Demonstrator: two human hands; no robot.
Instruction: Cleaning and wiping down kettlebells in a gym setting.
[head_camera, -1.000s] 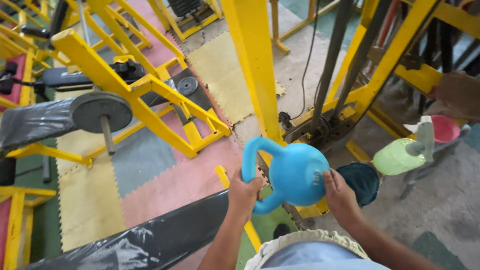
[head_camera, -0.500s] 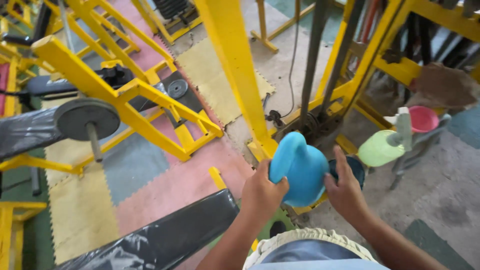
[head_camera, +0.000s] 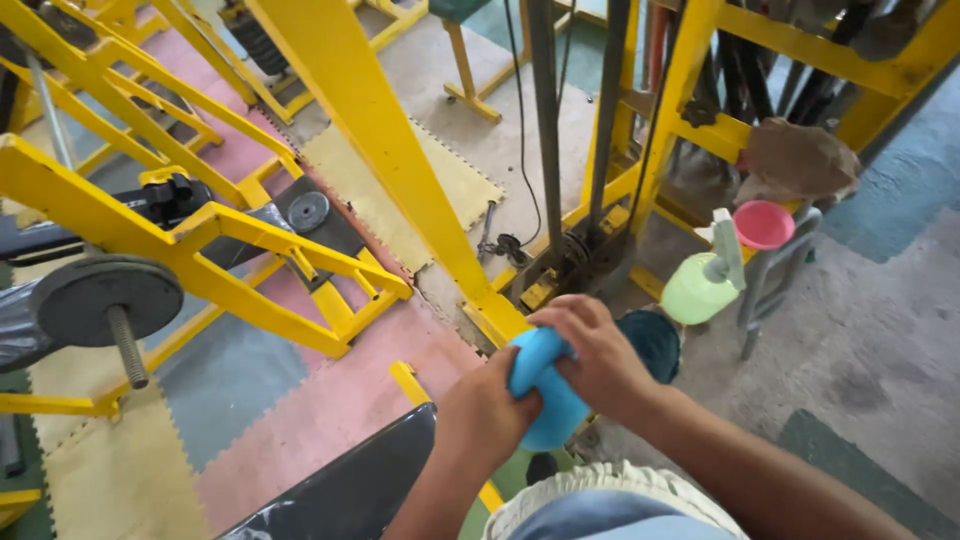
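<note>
Both of your hands are closed on the blue kettlebell (head_camera: 545, 395): your left hand (head_camera: 487, 412) grips it from below and the near side, your right hand (head_camera: 592, 352) wraps over the top, fingers curled down across it. It hangs in the air in front of your waist, above the edge of the pink floor mat (head_camera: 330, 410) and just beside the foot of the slanted yellow post (head_camera: 375, 150). The handle is hidden under your palms, so I cannot tell whether you have the loop or the body.

It looks like a dense, rigid weight with a smooth coated skin — heavy for its size and likely slick against bare palms. The handle loop would be the surest hold; cupping the round body gives less to hang on to.

Just behind your right hand sits a dark teal bucket (head_camera: 655, 340); its contents are not visible. Further right a pale green jug (head_camera: 692, 290) lies tilted against a grey frame, and a pink bowl (head_camera: 763, 224) rests above it — nothing shows inside. To the left, a grey weight plate (head_camera: 95, 300) sits on its bar.
</note>
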